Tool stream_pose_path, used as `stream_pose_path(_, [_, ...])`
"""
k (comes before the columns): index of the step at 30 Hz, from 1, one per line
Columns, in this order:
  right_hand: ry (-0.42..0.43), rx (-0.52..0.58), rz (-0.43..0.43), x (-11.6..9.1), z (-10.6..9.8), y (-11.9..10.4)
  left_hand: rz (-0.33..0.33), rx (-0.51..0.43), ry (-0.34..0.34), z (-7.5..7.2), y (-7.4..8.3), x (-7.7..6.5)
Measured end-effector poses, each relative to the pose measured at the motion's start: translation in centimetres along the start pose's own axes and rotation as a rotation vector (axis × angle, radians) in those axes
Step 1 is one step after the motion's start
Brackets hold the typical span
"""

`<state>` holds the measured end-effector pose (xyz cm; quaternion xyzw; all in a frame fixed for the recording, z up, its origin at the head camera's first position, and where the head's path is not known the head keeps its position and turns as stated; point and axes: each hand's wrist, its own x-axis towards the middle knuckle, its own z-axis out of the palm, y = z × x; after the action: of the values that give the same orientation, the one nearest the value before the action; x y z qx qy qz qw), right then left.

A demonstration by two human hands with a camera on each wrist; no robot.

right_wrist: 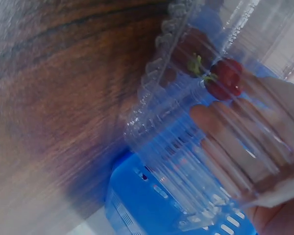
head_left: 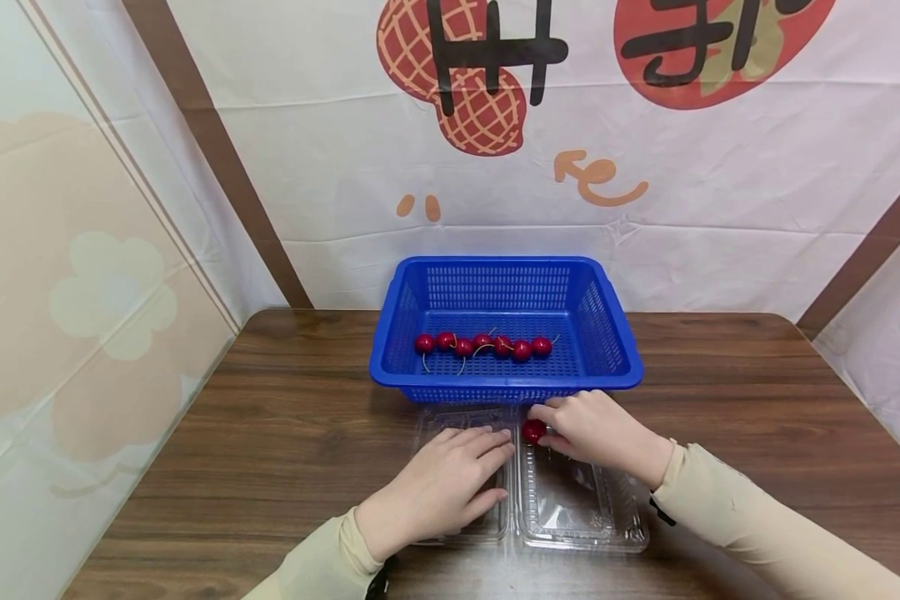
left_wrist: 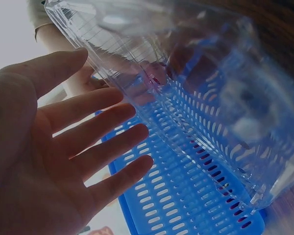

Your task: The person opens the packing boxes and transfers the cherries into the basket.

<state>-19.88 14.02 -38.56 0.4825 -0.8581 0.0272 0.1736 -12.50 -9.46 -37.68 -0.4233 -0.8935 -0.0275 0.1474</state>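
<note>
My right hand pinches a glossy red cherry between thumb and fingers, inside the far end of the right half of a clear plastic clamshell box. Through the clear wall in the right wrist view, the cherry shows a bit of green at its stem end. My left hand lies with straight, slightly spread fingers over the box's left half, fingertips close to the middle fold. In the left wrist view the left hand has nothing in its palm, and its fingertips reach the plastic edge.
A blue slotted basket stands right behind the box, with several stemmed cherries in a row on its floor. Both sit on a dark wooden table. A printed cloth hangs behind the table.
</note>
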Motion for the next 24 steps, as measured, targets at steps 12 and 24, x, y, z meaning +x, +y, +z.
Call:
stream_pose_path(12, [-0.077,0.113,0.043,0.08,0.95,0.05,-0.003,-0.014,-0.005,0.17,-0.05,0.07])
stream_pose_path(24, [-0.112,0.162,0.043,0.17,1.06,0.03,-0.012,-0.018,-0.022,0.05,0.1,0.07])
